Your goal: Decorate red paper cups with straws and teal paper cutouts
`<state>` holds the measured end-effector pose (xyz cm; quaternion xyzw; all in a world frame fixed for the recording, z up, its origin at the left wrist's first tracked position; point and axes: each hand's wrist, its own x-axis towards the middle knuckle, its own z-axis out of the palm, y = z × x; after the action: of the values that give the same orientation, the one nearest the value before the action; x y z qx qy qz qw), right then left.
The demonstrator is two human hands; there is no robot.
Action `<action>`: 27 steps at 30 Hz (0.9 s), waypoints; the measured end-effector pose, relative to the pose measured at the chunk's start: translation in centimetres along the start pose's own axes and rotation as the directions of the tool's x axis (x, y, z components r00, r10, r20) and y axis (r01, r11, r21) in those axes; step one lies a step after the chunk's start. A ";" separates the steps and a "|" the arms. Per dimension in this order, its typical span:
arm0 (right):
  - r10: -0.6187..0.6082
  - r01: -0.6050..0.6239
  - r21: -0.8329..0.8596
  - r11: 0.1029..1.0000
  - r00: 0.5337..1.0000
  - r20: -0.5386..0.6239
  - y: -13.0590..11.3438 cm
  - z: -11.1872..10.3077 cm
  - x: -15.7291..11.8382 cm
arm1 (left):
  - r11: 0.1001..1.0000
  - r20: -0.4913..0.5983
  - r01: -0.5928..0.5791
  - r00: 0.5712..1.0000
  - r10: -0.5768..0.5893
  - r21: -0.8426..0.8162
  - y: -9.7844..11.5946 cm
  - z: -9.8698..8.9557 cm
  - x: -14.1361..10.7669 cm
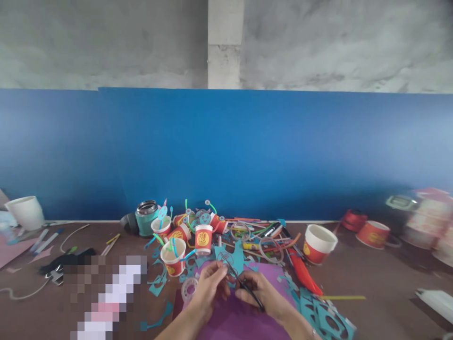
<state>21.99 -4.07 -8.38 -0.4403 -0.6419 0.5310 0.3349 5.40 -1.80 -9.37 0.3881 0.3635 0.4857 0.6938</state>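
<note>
My right hand (258, 290) is wrapped round a pair of scissors (252, 293) with black handles, its slim blades pointing up and to the left. My left hand (212, 283) is closed, thumb and fingers pinching a light blue sheet of paper (238, 250) that has round shapes drawn on it. The blades lie across this paper beside the left fingertips. Under both hands is purple paper (230, 316). A roll of clear tape (189, 288) lies left of my left wrist. Blue paper sheets with cut-out holes (331, 316) are right of my right forearm.
Several red and white paper cups with straws (173, 257) stand behind my left hand, near a teal jar (146, 219). Straws and pens form a pile behind the paper. A white-rimmed cup (320, 243) and a red pouch-like object (304, 274) are to the right. A blue partition (247, 156) borders the table.
</note>
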 end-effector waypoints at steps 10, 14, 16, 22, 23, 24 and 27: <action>-0.063 0.064 -0.086 0.994 0.998 0.011 -0.2 -0.1 0.0 | 1.000 -0.027 -0.007 1.000 0.006 -0.006 0.2 0.2 -0.2; -0.062 0.063 -0.108 0.992 0.998 0.011 -0.2 -0.2 0.0 | 1.000 -0.035 0.000 0.999 -0.001 -0.030 0.0 0.0 0.0; -0.048 0.049 -0.106 0.993 0.999 0.008 -0.2 -0.2 0.0 | 0.999 -0.032 -0.004 0.999 0.003 -0.041 0.1 0.0 0.0; 0.011 -0.011 -0.010 1.000 1.000 0.026 -0.2 0.1 -0.1 | 1.000 -0.003 0.009 1.000 -0.010 -0.002 0.6 0.1 -0.4; 0.011 -0.011 0.005 1.000 1.000 0.028 -0.1 0.2 -0.1 | 1.000 0.004 0.007 1.000 -0.007 0.008 0.6 0.1 -0.4; 0.007 -0.007 0.013 1.000 1.000 0.024 -0.1 0.2 -0.1 | 1.000 0.011 0.003 1.000 -0.003 0.015 0.6 0.1 -0.5; -0.008 0.007 0.031 0.999 1.000 0.017 0.2 0.3 -0.1 | 1.000 0.024 0.004 1.000 -0.005 0.013 0.4 0.1 -0.5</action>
<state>21.80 -4.21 -8.69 -0.4279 -0.6381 0.5435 0.3381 5.17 -2.19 -8.87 0.3977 0.3590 0.4769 0.6968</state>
